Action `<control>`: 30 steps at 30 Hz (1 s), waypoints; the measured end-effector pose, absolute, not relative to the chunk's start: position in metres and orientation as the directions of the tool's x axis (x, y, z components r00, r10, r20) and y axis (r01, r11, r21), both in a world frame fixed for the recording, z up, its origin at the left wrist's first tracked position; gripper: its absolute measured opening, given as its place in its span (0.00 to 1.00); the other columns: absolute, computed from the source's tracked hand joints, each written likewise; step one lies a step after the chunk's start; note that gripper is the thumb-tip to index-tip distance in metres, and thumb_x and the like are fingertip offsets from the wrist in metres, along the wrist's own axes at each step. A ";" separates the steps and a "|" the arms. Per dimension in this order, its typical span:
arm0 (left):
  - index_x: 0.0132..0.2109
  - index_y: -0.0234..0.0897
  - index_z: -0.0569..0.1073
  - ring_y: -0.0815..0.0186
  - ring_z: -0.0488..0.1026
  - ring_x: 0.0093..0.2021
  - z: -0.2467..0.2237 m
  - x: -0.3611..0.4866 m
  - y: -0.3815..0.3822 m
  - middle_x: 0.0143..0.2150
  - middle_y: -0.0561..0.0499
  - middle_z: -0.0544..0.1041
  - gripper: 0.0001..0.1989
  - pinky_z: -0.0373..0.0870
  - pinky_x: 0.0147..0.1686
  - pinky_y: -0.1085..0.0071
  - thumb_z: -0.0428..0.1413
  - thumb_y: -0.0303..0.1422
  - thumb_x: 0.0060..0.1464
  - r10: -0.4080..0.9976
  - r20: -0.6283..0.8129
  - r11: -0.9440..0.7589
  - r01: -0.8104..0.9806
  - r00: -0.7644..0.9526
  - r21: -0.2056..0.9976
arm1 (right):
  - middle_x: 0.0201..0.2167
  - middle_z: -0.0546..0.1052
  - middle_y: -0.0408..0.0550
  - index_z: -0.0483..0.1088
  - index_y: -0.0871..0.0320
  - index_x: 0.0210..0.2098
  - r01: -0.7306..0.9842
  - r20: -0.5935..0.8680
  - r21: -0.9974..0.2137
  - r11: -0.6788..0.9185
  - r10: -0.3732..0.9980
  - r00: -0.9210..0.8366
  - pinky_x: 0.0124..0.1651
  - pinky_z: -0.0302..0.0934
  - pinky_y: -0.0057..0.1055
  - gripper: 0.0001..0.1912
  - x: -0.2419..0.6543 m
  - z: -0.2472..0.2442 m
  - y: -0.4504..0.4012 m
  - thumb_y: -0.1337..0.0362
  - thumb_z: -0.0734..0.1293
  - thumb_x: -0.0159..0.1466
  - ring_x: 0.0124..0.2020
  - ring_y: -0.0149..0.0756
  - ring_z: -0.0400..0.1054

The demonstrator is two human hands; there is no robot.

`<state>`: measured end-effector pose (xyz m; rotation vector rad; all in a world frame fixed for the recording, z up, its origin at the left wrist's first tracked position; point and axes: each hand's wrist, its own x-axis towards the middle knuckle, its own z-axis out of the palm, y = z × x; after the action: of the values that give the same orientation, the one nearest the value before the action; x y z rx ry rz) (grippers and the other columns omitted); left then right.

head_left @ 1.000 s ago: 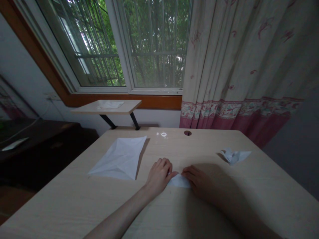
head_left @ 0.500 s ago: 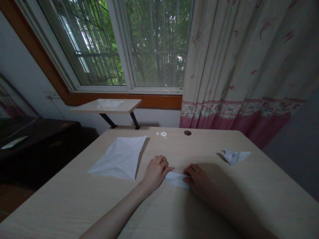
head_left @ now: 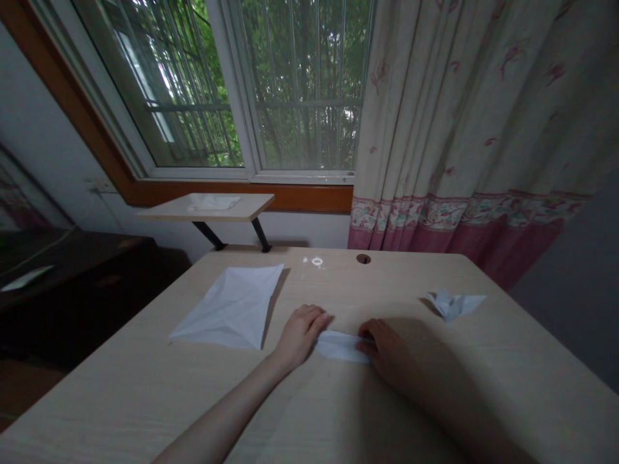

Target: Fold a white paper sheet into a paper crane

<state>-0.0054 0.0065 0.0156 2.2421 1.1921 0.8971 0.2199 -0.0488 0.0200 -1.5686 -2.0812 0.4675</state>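
The head view looks down over a pale wood-grain desk (head_left: pixel 145 393) that fills the lower half of the picture. A round cable hole (head_left: pixel 363 258) sits near its far edge, with a small bright glint just left of it. Behind the desk a barred window (head_left: pixel 251 90) shows green leaves, framed in brown wood. A cream curtain (head_left: pixel 474 116) with a pink patterned hem hangs to the right of it. A small shelf (head_left: pixel 207 207) on dark brackets juts out below the sill. To the left stands a dark cabinet (head_left: pixel 72 270) with a pale scrap lying on top.

Near the middle of the desk, both hands rest flat on a folded paper (head_left: pixel 338 346). The left hand (head_left: pixel 300 330) presses its left end with curled fingers. The right hand (head_left: pixel 387 351) covers its right end. Neither hand is closed around the paper; both bear down on it from above. A creased white sheet (head_left: pixel 232 306) lies flat to the left, just beside the left hand but apart from it. A small crumpled paper shape (head_left: pixel 454 303) lies well off to the right.

The right hand and forearm lie in deep shadow, so its fingers are hard to make out. The ends of the folded paper are hidden under the hands. Both arms are cut off by the lower edge. The room's left side is too dim to read.
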 end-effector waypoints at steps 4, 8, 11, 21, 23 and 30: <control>0.38 0.38 0.76 0.62 0.72 0.39 0.014 -0.010 0.009 0.35 0.50 0.77 0.22 0.64 0.42 0.67 0.42 0.43 0.67 0.854 0.325 -0.508 0.517 0.406 0.689 | 0.36 0.76 0.50 0.69 0.58 0.37 0.773 0.250 -0.553 0.311 0.947 -0.202 0.45 0.63 0.36 0.08 0.228 0.010 -0.041 0.73 0.61 0.61 0.39 0.40 0.70; 0.46 0.42 0.77 0.60 0.71 0.43 0.014 -0.009 0.009 0.41 0.50 0.79 0.17 0.65 0.45 0.66 0.55 0.47 0.60 0.806 0.340 -0.568 0.472 0.484 0.674 | 0.37 0.74 0.49 0.70 0.57 0.38 0.731 0.390 -0.503 0.461 0.876 -0.283 0.46 0.65 0.38 0.10 0.237 -0.005 -0.032 0.74 0.60 0.61 0.41 0.39 0.69; 0.50 0.45 0.77 0.58 0.70 0.44 0.014 -0.006 0.007 0.42 0.49 0.77 0.22 0.65 0.46 0.64 0.64 0.47 0.49 0.767 0.385 -0.629 0.488 0.513 0.605 | 0.36 0.73 0.49 0.69 0.57 0.38 0.700 0.461 -0.476 0.533 0.829 -0.317 0.45 0.65 0.38 0.12 0.240 -0.012 -0.030 0.76 0.58 0.62 0.40 0.39 0.68; 0.38 0.43 0.81 0.62 0.73 0.37 0.013 -0.002 0.004 0.34 0.50 0.79 0.12 0.66 0.39 0.65 0.59 0.44 0.57 0.673 0.564 -0.737 0.367 0.479 0.568 | 0.36 0.73 0.48 0.68 0.57 0.39 0.723 0.549 -0.336 0.603 0.749 -0.370 0.43 0.65 0.37 0.13 0.239 -0.012 -0.034 0.77 0.58 0.62 0.38 0.38 0.67; 0.37 0.43 0.81 0.63 0.73 0.35 0.014 -0.002 0.003 0.32 0.50 0.79 0.13 0.66 0.37 0.66 0.57 0.45 0.58 0.664 0.589 -0.747 0.362 0.461 0.558 | 0.36 0.73 0.49 0.68 0.57 0.40 0.735 0.556 -0.293 0.612 0.734 -0.390 0.44 0.66 0.37 0.14 0.238 -0.008 -0.036 0.78 0.57 0.62 0.38 0.38 0.67; 0.37 0.41 0.80 0.64 0.73 0.33 0.018 -0.002 0.001 0.30 0.51 0.79 0.13 0.66 0.35 0.68 0.54 0.42 0.62 0.608 0.674 -0.791 0.397 0.419 0.466 | 0.35 0.74 0.50 0.70 0.58 0.43 0.749 0.616 -0.153 0.645 0.655 -0.437 0.43 0.65 0.38 0.15 0.240 -0.005 -0.041 0.78 0.58 0.61 0.37 0.38 0.67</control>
<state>-0.0023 0.0007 0.0179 2.4400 0.8812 1.3068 0.2398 -0.0406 -0.0053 -1.0869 -2.2099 -0.1872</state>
